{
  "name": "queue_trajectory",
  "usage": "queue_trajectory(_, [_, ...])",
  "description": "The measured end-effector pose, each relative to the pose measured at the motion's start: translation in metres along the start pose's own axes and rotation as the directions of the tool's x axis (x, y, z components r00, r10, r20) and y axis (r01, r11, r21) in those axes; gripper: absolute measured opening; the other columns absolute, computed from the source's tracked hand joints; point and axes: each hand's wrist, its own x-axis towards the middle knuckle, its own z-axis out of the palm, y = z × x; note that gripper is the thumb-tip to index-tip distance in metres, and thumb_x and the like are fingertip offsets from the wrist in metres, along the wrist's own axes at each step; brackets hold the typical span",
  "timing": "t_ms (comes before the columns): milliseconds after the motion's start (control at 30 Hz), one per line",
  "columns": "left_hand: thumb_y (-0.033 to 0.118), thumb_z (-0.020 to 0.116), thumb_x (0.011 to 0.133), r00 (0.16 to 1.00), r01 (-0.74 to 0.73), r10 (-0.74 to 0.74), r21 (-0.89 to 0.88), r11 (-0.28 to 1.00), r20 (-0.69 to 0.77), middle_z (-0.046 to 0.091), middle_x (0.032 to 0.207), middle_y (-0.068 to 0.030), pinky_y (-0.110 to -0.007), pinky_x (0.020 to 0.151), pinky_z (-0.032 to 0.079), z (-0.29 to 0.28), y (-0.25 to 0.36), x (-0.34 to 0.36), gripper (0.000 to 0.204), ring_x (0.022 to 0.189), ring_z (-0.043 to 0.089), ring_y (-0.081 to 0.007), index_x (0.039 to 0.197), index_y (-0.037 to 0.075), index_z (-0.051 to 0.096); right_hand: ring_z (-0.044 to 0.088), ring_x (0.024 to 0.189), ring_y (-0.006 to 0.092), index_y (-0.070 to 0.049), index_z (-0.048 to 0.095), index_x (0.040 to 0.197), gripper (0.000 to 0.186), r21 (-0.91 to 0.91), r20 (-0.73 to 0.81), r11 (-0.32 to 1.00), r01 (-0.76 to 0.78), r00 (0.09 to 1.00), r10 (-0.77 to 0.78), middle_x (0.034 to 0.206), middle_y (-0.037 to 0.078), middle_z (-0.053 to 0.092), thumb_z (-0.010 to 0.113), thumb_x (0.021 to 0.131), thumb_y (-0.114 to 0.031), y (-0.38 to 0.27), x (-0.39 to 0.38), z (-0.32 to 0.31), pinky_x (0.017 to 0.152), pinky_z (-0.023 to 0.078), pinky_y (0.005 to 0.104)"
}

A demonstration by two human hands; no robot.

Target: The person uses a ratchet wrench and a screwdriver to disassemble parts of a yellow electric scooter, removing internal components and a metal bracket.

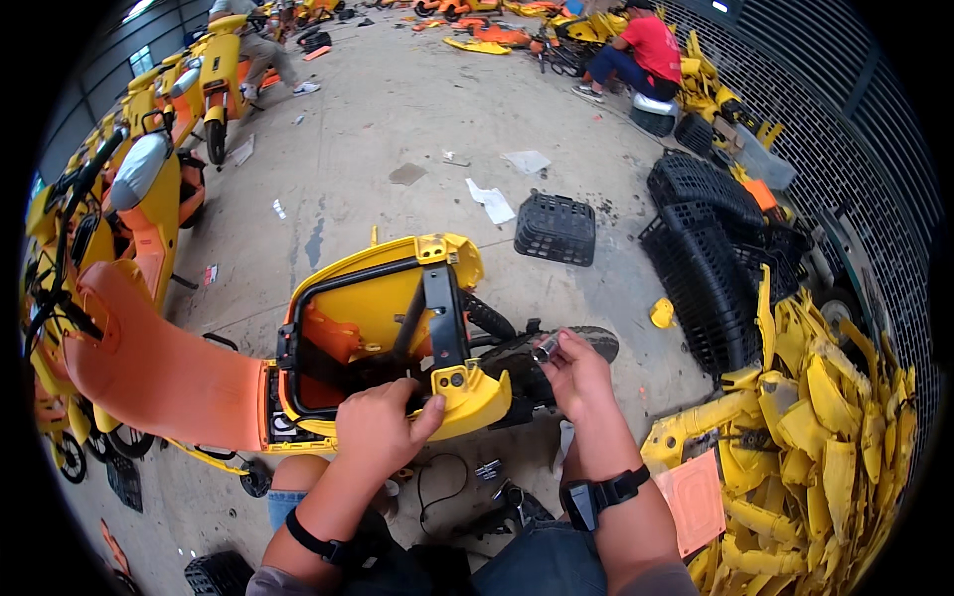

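In front of my knees stands a yellow scooter with its orange seat (179,372) tipped up to the left. Its rear yellow body panel (475,399) surrounds an open bay with a black frame bar (444,318) across it. My left hand (381,425) is closed over the near rim of the panel, thumb towards the yellow corner, other fingertips partly hidden inside. Beside the rear tyre (596,341), my right hand (579,379) pinches a small silver metal cylinder (546,348), held apart from the panel. Its exact kind is too small to tell.
Yellow panels (815,447) are heaped at the right, with stacked black baskets (706,278) behind. A lone black basket (556,228) lies ahead. Small metal parts (488,470) lie between my legs. Scooters (144,199) line the left. A person in red (651,48) sits far right.
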Motion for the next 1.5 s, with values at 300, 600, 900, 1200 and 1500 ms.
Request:
queue_trajectory(300, [0.032,0.055,0.103,0.992,0.014,0.004,-0.142,0.99,0.126,0.069,0.087,-0.0218,-0.045,0.072,0.054,-0.001,0.003,-0.002,0.037,0.081,0.068,-0.0427,0.104,-0.001,0.072,0.064,0.079,0.0147,0.003,0.057,0.13,0.041,-0.286,-0.011,0.946,0.151,0.987,-0.161,0.101,0.007,0.062,0.072,0.093,-0.007,0.007,0.01,-0.001,0.066,0.05,0.0297])
queue_trajectory(600, [0.038,0.053,0.101,0.996,-0.033,0.035,-0.033,0.999,0.077,0.062,0.072,-0.0201,-0.045,0.06,0.049,0.01,-0.007,-0.001,0.044,0.066,0.063,-0.0428,0.089,-0.001,0.068,0.068,0.093,0.0151,0.003,0.052,0.135,0.045,-0.271,0.066,0.962,0.046,0.997,-0.03,0.108,0.008,0.066,0.071,0.096,-0.01,0.014,0.015,0.017,0.076,0.057,0.0309])
queue_trajectory(900, [0.042,0.063,0.09,0.996,0.022,-0.018,-0.043,0.999,0.087,0.069,0.075,-0.0149,-0.046,0.067,0.055,0.004,-0.001,0.005,0.047,0.072,0.07,-0.0367,0.122,0.007,0.064,0.065,0.074,0.0136,0.002,0.056,0.13,0.043,-0.203,0.067,0.971,0.125,0.991,-0.113,0.097,0.005,0.064,0.076,0.094,-0.013,0.013,-0.002,0.039,0.067,0.054,0.0277])
queue_trajectory(1200, [0.047,0.067,0.088,0.993,-0.107,0.108,0.027,0.994,-0.04,0.068,0.069,-0.0097,-0.041,0.063,0.054,-0.001,-0.002,0.002,0.051,0.063,0.068,-0.0294,0.119,0.007,0.069,0.065,0.081,0.0148,-0.007,0.061,0.124,0.03,-0.152,-0.079,0.976,0.156,0.982,-0.169,0.095,0.004,0.067,0.067,0.098,-0.021,0.003,0.011,0.011,0.071,0.053,0.0314])
queue_trajectory(1500, [0.04,0.069,0.091,0.937,-0.242,0.242,0.032,0.97,-0.252,0.07,0.092,-0.0107,-0.042,0.085,0.049,0.0,-0.015,-0.013,0.041,0.088,0.066,-0.028,0.111,0.005,0.069,0.068,0.079,0.0222,-0.004,0.054,0.129,0.034,-0.395,-0.152,0.917,-0.058,0.988,-0.003,0.099,0.011,0.065,0.062,0.096,-0.008,0.018,-0.006,-0.04,0.06,0.057,0.037])
